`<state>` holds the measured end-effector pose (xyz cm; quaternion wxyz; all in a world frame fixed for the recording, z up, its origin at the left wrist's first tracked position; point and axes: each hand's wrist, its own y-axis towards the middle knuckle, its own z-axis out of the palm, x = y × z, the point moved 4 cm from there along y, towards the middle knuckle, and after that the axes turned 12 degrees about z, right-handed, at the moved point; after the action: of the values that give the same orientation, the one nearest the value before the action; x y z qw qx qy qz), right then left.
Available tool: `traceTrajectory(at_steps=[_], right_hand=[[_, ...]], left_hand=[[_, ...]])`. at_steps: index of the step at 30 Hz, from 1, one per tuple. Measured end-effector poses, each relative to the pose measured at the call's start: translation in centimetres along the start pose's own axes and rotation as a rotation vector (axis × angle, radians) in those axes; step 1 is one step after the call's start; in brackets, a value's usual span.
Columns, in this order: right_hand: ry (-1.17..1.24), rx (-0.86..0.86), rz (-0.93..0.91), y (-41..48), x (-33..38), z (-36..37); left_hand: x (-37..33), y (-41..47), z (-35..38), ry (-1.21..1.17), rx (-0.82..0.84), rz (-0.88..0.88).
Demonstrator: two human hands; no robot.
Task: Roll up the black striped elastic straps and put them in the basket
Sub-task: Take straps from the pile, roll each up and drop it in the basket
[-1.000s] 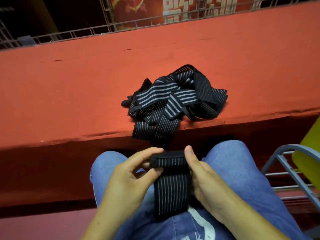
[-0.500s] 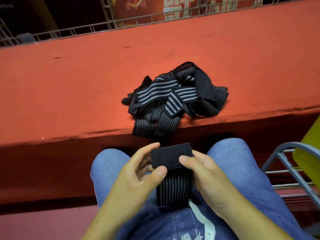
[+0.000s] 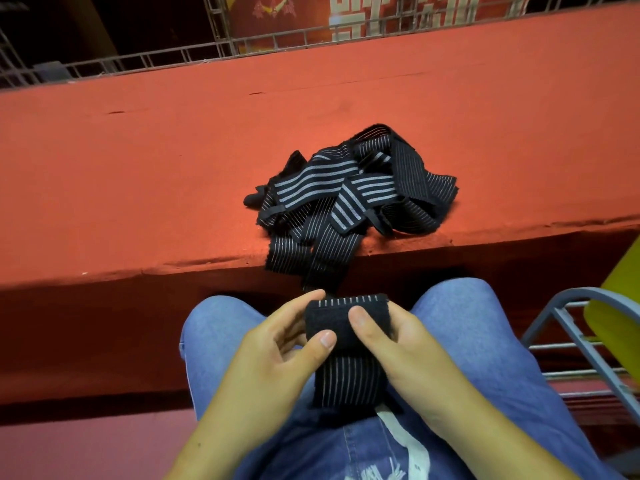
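Over the lap (image 3: 478, 334), fingers (image 3: 325, 341) of the left hand (image 3: 273, 355) and right hand (image 3: 401, 344) pinch the rolled end of the soft, stretchy strap (image 3: 346, 318), which likely unrolls unless held tight at both edges.

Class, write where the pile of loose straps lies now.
Head view, centre: the pile of straps lies at the near edge of the red ledge, ends hanging over, beyond the strap gripped by left hand and right hand.
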<state>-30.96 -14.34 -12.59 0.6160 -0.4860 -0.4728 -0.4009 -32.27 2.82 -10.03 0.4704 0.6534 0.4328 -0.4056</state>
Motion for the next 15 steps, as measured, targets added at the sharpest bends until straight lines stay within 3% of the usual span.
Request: traceTrajectory(at_steps=[8,15], right_hand=[[-0.064,-0.040,-0.094,-0.1,0.7,0.0],[0.031,-0.015,0.003,-0.3,0.6,0.0]], left_hand=[[-0.3,0.0,0.4,0.022,-0.003,-0.001],[-1.2,0.2,0.2,-0.018,-0.056,0.036]])
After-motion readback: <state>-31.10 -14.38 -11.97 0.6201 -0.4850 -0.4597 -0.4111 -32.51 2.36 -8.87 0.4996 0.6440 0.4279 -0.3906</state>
